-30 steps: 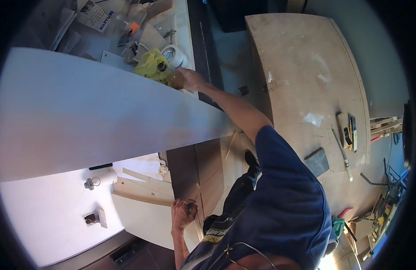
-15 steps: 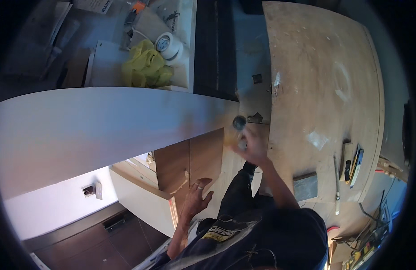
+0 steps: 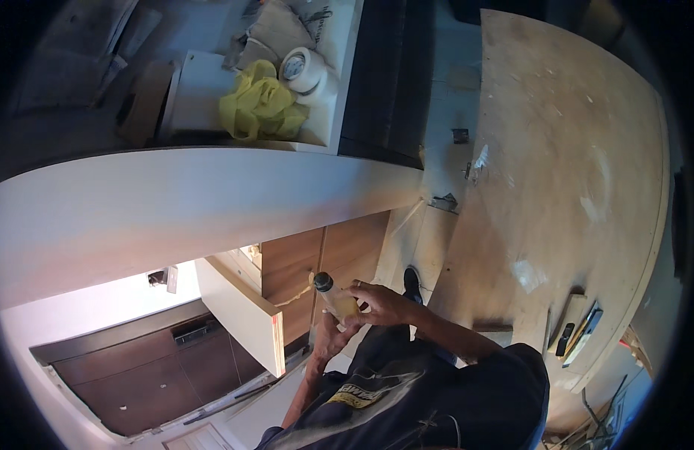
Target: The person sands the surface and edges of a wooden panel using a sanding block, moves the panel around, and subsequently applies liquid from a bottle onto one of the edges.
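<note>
A clear bottle (image 3: pixel 338 297) with a dark cap and something yellowish inside is held in front of my body, tilted with its cap up and to the left. My right hand (image 3: pixel 380 303) is closed round its side. My left hand (image 3: pixel 332 337) is at its lower end, fingers bent against it; how firmly they grip is partly hidden. Just left of the hands stands a pale panel (image 3: pixel 249 315) with a layered edge. Behind the bottle are brown wood-look panels (image 3: pixel 354 247).
A large wooden worktop (image 3: pixel 557 165) with white smears lies to the right, with several hand tools (image 3: pixel 575 334) on it. Across the left runs a long white panel (image 3: pixel 212 191). Beyond it, a white tray (image 3: pixel 328 139) holds a yellow plastic bag (image 3: pixel 260 105) and white tape rolls (image 3: pixel 305 71).
My right hand has brought the bottle from above the floor, near the worktop, down and left. My left hand, bare and apart before, is now against the bottle. The whole view has shifted slightly.
</note>
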Demonstrator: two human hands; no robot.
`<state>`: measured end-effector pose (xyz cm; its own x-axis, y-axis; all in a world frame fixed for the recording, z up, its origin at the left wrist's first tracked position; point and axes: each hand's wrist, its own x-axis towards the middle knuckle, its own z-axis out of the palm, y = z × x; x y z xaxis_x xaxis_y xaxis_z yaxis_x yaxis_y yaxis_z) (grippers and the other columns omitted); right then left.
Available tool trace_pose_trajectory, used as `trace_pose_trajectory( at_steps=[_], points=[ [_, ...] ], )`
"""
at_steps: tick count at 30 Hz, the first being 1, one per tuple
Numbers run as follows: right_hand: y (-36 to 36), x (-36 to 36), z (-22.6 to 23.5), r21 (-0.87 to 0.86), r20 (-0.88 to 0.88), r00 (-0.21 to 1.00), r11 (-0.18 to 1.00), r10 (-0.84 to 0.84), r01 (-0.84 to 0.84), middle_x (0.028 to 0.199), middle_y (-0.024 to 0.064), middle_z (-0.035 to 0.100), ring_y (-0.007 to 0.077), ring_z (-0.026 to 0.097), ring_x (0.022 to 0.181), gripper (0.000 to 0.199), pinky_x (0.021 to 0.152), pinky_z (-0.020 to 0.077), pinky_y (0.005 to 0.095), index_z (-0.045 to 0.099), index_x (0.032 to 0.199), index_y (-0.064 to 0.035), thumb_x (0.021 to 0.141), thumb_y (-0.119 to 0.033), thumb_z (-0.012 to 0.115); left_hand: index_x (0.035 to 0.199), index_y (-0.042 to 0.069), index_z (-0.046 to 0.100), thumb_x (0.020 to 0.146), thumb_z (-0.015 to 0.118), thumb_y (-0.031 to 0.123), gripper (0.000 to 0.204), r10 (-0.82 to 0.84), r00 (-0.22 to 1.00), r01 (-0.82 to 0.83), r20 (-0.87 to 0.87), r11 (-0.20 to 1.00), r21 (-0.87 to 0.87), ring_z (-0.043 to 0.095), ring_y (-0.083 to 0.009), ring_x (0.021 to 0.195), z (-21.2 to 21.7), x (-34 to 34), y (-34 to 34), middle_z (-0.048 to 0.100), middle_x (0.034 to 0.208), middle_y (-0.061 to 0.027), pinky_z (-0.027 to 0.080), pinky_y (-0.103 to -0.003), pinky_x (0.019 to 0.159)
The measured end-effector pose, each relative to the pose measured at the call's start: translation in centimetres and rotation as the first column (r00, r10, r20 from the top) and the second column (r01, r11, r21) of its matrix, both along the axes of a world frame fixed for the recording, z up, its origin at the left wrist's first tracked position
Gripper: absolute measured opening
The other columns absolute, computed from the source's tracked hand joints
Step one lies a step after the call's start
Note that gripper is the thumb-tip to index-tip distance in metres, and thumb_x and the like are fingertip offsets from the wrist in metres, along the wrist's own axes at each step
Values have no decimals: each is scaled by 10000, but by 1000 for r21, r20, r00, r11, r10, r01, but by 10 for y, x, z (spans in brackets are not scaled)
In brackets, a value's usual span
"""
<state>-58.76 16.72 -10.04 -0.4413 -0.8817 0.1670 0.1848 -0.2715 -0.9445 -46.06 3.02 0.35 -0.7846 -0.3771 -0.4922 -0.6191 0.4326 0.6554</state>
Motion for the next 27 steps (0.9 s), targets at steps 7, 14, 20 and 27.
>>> trace_pose_trajectory(
  at_steps=[7, 14, 20, 27],
  points=[
    [-17, -101, -22, 175, -11, 979, 964, -201, 200, 1200, 88, 677, 164, 702, 1017, 470, 885, 569, 352, 593, 1347, -57, 926, -174, 765, 1377, 67, 436, 836, 852, 112, 685, 140, 990, -141, 12, 980, 141, 612, -197, 1161, -10, 39, -7, 612, 1263, -84, 498, -388, 1014],
    [-173, -306, 52, -216, -595, 413, 632, -689, 744, 1399, 220, 568, 359, 648, 1164, 648, 877, 571, 411, 481, 1465, -112, 884, -183, 759, 1333, 49, 449, 824, 870, 179, 673, 187, 980, -188, 66, 982, 8, 682, -229, 1062, 4, 72, 0, 682, 1140, -113, 527, -406, 990],
    [-289, -386, 1, 326, -829, 555, 751, -65, 574, 1133, 217, 717, 378, 702, 1051, 369, 834, 581, 451, 665, 1238, -91, 879, -175, 647, 1341, 45, 456, 822, 858, 130, 663, 410, 911, -408, -43, 911, 50, 670, -230, 1081, 10, 103, 13, 660, 1178, -110, 532, -377, 978],
    [-305, -420, -25, 105, -824, 474, 736, -312, 668, 1054, 215, 729, 407, 698, 1002, 268, 870, 556, 489, 708, 1080, -39, 932, -218, 575, 1342, 51, 464, 831, 845, 87, 639, 487, 872, -481, -53, 871, 95, 650, -206, 1101, 3, 139, 13, 635, 1199, -85, 532, -378, 972]
  ],
)
